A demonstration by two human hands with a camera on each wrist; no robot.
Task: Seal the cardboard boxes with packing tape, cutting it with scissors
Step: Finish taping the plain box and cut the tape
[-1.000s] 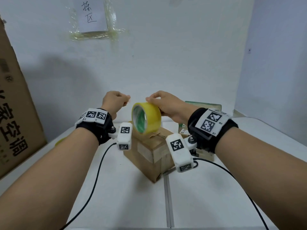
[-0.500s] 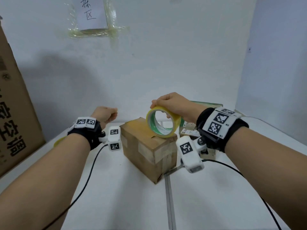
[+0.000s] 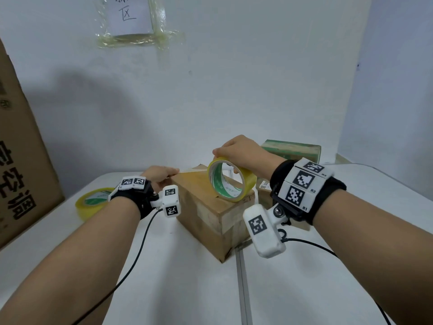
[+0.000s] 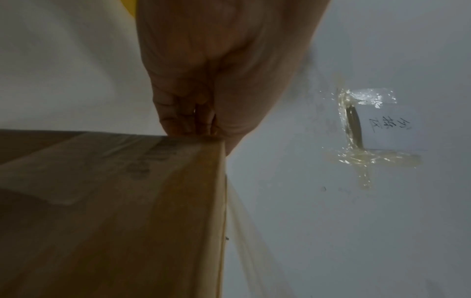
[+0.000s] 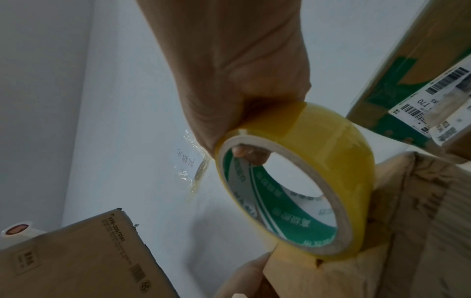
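Tape stretched across the box (image 3: 212, 208)
Right hand (image 3: 243, 153) grips the roll (image 3: 230, 182), hole facing seven o'clock; left hand (image 3: 157, 175) pinches the strip's (image 3: 192, 171) nine o'clock end.

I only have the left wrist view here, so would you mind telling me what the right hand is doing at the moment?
Observer: The right hand grips a yellow tape roll standing on edge on the cardboard box.
Operator: Thank you. Is there a spare roll anywhere?
Observer: Yes, a second tape roll lies flat on the table, beside the left wrist.
Operator: Are there other boxes nearby?
Observer: A green-printed box sits behind the right hand.
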